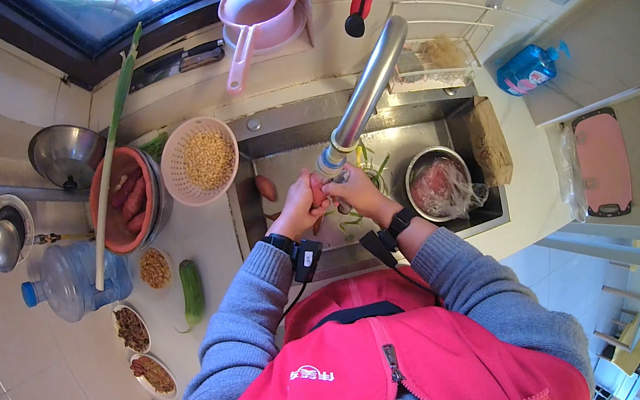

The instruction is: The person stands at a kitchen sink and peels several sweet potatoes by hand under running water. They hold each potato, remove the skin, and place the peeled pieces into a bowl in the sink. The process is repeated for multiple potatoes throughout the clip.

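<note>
Both hands are over the steel sink, below the faucet. My left hand grips a reddish sweet potato. My right hand is closed around a small dark tool, partly hidden by the fingers, against the sweet potato. Another sweet potato lies in the sink at the left, with peelings and green scraps on the sink floor. At the sink's right stands a metal bowl with meat in plastic wrap.
Left of the sink are a colander of beans, a red bowl of sweet potatoes, a long leek, a cucumber and small dishes. A pink strainer and knives lie behind. A blue soap bottle stands right.
</note>
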`<action>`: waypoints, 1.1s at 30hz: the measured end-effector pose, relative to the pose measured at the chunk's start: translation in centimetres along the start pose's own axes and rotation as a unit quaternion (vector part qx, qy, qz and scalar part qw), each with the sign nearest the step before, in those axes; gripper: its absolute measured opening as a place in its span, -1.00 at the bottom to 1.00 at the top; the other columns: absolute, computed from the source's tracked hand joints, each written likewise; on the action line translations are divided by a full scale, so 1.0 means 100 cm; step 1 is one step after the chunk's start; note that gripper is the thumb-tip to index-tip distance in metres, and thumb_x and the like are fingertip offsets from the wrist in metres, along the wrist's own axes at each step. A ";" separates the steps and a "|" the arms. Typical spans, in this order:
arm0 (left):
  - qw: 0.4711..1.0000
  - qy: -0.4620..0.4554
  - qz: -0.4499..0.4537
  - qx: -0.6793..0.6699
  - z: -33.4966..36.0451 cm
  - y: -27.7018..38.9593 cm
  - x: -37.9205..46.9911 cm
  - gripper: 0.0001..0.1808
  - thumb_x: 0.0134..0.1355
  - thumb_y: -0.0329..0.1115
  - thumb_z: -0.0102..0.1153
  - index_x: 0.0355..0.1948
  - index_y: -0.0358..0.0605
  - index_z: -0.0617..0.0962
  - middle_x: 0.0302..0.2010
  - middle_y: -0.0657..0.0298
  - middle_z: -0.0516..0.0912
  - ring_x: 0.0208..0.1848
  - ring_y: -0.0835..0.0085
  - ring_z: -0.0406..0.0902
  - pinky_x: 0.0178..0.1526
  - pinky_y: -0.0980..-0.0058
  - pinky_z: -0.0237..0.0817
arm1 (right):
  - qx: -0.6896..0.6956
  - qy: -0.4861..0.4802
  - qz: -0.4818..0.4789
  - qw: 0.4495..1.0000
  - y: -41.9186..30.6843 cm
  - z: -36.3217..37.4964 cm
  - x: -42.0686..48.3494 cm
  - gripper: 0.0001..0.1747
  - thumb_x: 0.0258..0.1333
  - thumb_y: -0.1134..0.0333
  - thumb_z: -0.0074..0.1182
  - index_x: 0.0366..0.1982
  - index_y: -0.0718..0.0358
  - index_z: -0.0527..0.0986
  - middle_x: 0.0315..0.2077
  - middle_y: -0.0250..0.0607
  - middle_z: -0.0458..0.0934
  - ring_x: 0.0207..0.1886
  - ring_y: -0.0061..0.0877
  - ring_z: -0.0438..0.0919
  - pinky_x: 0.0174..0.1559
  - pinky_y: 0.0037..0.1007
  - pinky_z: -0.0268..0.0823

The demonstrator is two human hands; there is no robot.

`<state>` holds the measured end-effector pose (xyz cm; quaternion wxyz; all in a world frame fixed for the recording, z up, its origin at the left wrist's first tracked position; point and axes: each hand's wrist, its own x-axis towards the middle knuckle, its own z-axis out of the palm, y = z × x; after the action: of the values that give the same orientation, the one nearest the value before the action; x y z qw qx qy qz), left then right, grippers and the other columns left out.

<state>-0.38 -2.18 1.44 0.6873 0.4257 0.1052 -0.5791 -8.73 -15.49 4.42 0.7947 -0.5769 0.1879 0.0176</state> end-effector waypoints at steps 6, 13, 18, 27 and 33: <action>1.000 0.009 0.000 -0.004 -0.001 -0.001 0.000 -0.39 0.38 0.13 -0.51 -0.32 -0.21 0.42 -0.58 0.05 0.49 -0.77 0.47 0.26 -0.82 0.65 -0.13 | -0.024 0.003 0.015 1.000 0.003 0.001 0.000 -0.65 -0.12 0.45 0.13 -0.19 0.31 0.41 -0.51 -0.30 0.53 -0.56 -0.64 0.49 -0.53 -0.57 0.32; 0.999 0.017 0.010 0.032 0.004 -0.002 -0.002 -0.40 0.38 0.12 -0.50 -0.33 -0.19 0.41 -0.59 0.08 0.49 -0.77 0.48 0.26 -0.82 0.65 -0.15 | -0.044 -0.002 0.009 0.999 -0.001 0.002 -0.001 -0.57 -0.12 0.46 0.12 -0.11 0.29 0.37 -0.55 -0.31 0.49 -0.61 -0.64 0.44 -0.58 -0.60 0.28; 0.998 0.057 0.006 0.036 0.005 -0.002 -0.002 -0.41 0.38 0.11 -0.49 -0.35 -0.17 0.43 -0.62 0.16 0.45 -0.77 0.51 0.25 -0.81 0.63 -0.15 | -0.039 0.008 0.015 0.999 -0.002 0.003 -0.004 -0.59 -0.09 0.46 0.12 -0.11 0.29 0.37 -0.57 -0.31 0.48 -0.60 -0.65 0.44 -0.57 -0.59 0.28; 0.998 0.007 0.009 -0.056 -0.005 0.000 -0.006 -0.42 0.36 0.18 -0.41 -0.30 -0.12 0.46 -0.53 0.28 0.49 -0.61 0.51 0.36 -0.74 0.68 -0.06 | 0.143 0.061 0.028 0.987 0.021 -0.019 0.010 -0.72 0.15 0.30 -0.02 -0.14 0.31 0.42 -0.38 -0.27 0.54 -0.39 -0.59 0.51 -0.30 -0.50 0.37; 0.988 0.044 0.036 -0.144 0.012 -0.012 0.006 -0.56 0.34 0.07 -0.19 -0.18 -0.08 0.50 -0.34 0.32 0.58 -0.42 0.52 0.48 -0.57 0.60 0.20 | -0.057 0.058 -0.036 0.996 0.036 0.005 0.011 -0.64 0.31 0.12 -0.24 -0.14 0.23 0.42 -0.26 -0.23 0.53 -0.25 -0.46 0.51 -0.15 -0.42 0.34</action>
<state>-1.71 -3.40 1.22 0.7564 0.3509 0.2028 -0.5135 -8.48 -14.01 0.93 0.7488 -0.6272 0.2117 -0.0336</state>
